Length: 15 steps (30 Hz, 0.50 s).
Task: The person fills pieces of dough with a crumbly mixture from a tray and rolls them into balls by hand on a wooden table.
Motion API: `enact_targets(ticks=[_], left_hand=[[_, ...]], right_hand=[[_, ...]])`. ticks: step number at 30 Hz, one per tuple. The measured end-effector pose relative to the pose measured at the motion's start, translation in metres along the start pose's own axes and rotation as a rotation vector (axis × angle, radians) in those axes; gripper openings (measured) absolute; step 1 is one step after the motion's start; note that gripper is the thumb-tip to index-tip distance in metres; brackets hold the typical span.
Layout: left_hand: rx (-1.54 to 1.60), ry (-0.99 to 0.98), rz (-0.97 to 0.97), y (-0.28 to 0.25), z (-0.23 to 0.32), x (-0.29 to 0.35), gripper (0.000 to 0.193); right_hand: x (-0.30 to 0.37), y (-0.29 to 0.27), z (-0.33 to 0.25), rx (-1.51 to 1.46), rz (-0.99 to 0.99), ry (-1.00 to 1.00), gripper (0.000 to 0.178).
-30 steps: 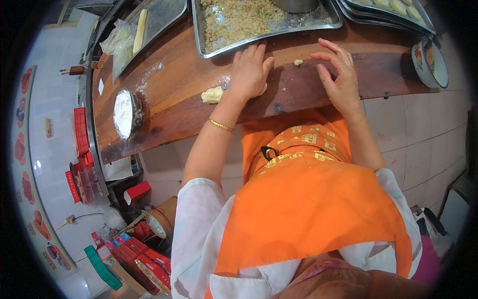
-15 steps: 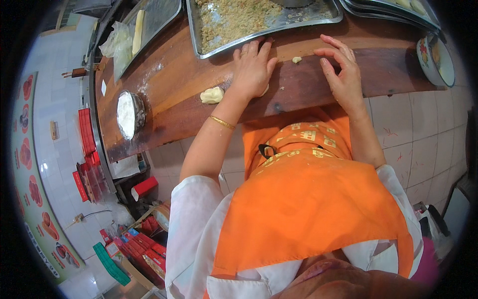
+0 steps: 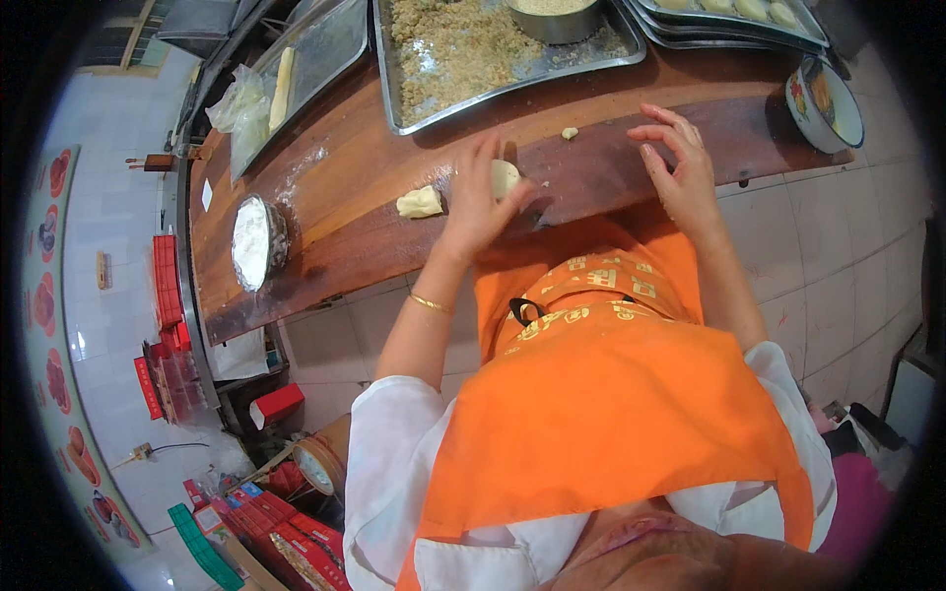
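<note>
A flattened round of pale dough lies on the wooden table, partly covered by my left hand. That hand is open and slightly blurred, thumb apart from the fingers; whether it touches the dough I cannot tell. A lump of dough sits just left of it. My right hand hovers near the table's front edge, fingers spread and holding nothing. A small scrap of dough rests on the wood between the hands, nearer the right one.
A metal tray of crumbly filling stands at the back, with a metal bowl in it. Stacked trays and an enamel bowl are at right. A bowl of white powder and a tray with a dough strip are at left.
My left hand has come off its flat press on the table and back toward me, uncovering the dough round. My right hand has stayed open in nearly the same place.
</note>
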<state>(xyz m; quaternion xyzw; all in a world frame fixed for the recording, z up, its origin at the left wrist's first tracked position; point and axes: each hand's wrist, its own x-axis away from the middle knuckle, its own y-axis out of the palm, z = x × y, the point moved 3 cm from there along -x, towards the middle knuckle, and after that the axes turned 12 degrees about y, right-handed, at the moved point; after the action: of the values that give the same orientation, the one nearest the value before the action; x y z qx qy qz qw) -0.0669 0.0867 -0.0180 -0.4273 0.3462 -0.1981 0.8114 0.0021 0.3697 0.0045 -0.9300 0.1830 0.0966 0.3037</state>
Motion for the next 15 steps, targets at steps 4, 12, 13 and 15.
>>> enact_targets(ticks=[4, 12, 13, 15], left_hand=[[-0.04, -0.059, -0.086, -0.002, 0.006, 0.013, 0.08], [0.08, -0.063, 0.09, -0.003, -0.001, 0.02, 0.081], [0.052, -0.014, 0.123, -0.001, -0.001, 0.021, 0.081], [0.133, -0.064, 0.138, -0.001, -0.003, 0.023, 0.076]], right_hand=[[0.001, 0.012, -0.009, -0.024, -0.058, -0.031, 0.015], [0.002, 0.026, -0.026, -0.021, -0.143, -0.048, 0.013], [0.002, 0.027, -0.027, -0.01, -0.147, -0.048, 0.013], [0.004, 0.029, -0.026, 0.001, -0.156, -0.045, 0.013]])
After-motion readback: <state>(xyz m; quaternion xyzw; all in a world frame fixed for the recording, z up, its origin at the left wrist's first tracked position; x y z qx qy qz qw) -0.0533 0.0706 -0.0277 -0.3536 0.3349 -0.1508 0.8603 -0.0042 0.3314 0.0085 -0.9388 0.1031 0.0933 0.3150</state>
